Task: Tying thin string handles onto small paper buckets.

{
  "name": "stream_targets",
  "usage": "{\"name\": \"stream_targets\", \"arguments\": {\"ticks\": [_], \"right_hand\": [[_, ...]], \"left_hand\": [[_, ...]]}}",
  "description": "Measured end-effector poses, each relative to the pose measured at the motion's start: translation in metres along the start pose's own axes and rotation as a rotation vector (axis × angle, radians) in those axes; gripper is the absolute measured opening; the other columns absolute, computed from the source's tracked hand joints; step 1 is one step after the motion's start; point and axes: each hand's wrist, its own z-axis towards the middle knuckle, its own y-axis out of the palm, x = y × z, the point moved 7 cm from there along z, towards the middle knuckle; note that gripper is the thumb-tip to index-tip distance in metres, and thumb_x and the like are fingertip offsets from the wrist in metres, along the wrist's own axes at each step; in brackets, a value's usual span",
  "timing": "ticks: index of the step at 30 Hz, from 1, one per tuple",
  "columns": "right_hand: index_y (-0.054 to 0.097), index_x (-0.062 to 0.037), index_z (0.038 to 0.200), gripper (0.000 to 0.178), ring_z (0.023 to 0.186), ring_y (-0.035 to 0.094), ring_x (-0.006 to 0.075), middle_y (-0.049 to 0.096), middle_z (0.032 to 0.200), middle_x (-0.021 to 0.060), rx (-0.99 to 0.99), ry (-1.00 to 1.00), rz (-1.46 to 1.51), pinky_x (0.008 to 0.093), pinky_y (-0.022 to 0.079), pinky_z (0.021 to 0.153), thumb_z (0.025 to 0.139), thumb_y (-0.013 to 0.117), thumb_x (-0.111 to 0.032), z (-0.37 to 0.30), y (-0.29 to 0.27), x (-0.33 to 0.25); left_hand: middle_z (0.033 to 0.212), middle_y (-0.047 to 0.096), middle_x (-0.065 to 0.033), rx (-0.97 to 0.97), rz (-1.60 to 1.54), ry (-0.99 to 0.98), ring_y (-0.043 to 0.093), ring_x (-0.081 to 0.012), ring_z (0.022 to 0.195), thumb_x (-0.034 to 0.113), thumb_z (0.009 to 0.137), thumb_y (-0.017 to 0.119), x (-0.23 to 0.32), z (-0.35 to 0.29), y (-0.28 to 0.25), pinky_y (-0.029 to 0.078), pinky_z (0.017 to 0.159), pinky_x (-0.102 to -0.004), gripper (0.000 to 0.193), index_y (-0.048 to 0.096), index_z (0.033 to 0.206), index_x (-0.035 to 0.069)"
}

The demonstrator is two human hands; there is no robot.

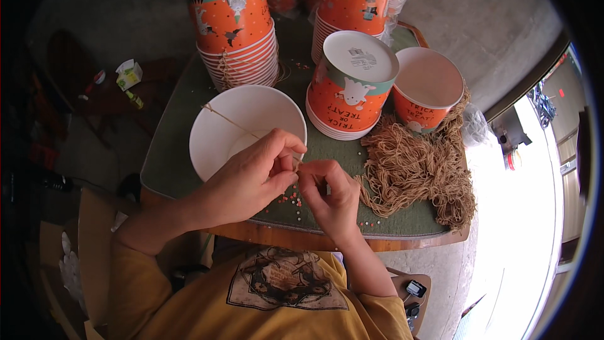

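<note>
Head view: left hand (248, 173) and right hand (330, 198), fingertips nearly meeting, are each pinched closed on brown cord (231, 121), which runs from the far-left rim of the white-lined bucket (217, 141) on the table (168, 145).

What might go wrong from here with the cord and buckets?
The thin cord seems pinched by the left hand and right hand; it might slip free. The tangled cord pile lies near the table edge and could slide off. If that pile were tugged, the upright orange bucket against it may tip.
</note>
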Motion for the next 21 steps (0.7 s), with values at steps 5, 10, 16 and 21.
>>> {"name": "stream_targets", "arguments": {"ticks": [5,10,16,21], "right_hand": [[0.057,-0.0034,0.09,0.013,0.059,0.05,0.0035,0.057,0.068,0.0,-0.004,0.094,0.199,0.0193,0.041,0.054,0.083,0.065,0.004,-0.002,0.006,0.008],[0.056,-0.0028,0.089,0.011,0.061,0.049,0.0021,0.059,0.07,-0.001,-0.008,0.156,0.275,0.0183,0.041,0.055,0.085,0.064,0.003,-0.004,0.009,0.013],[0.056,-0.0029,0.087,0.011,0.061,0.05,0.0026,0.058,0.069,-0.0007,-0.015,0.148,0.23,0.0183,0.041,0.056,0.084,0.064,0.003,-0.005,0.012,0.016],[0.054,-0.0019,0.083,0.012,0.062,0.049,0.0035,0.055,0.072,-0.001,-0.03,0.109,0.218,0.0187,0.04,0.056,0.081,0.062,0.006,-0.006,0.017,0.019]], "left_hand": [[0.086,0.052,-0.0092,-0.101,-0.057,-0.175,0.056,-0.0193,0.074,0.0,0.088,0.059,-0.006,-0.003,0.001,0.047,0.068,-0.0337,0.022,0.045,0.106,0.002],[0.089,0.053,-0.0108,-0.069,0.166,-0.088,0.057,-0.0272,0.08,0.003,0.089,0.057,0.001,-0.007,-0.009,0.047,0.071,-0.0378,0.014,0.047,0.1,0.003],[0.09,0.051,-0.0115,-0.068,0.234,-0.027,0.056,-0.0307,0.084,0.002,0.088,0.054,0.001,-0.007,-0.013,0.046,0.073,-0.0401,0.005,0.05,0.092,0.002],[0.089,0.049,-0.012,-0.077,0.225,0.014,0.055,-0.0323,0.082,0.001,0.088,0.052,0.001,-0.008,-0.013,0.046,0.072,-0.0408,0.005,0.049,0.091,0.003]]}}
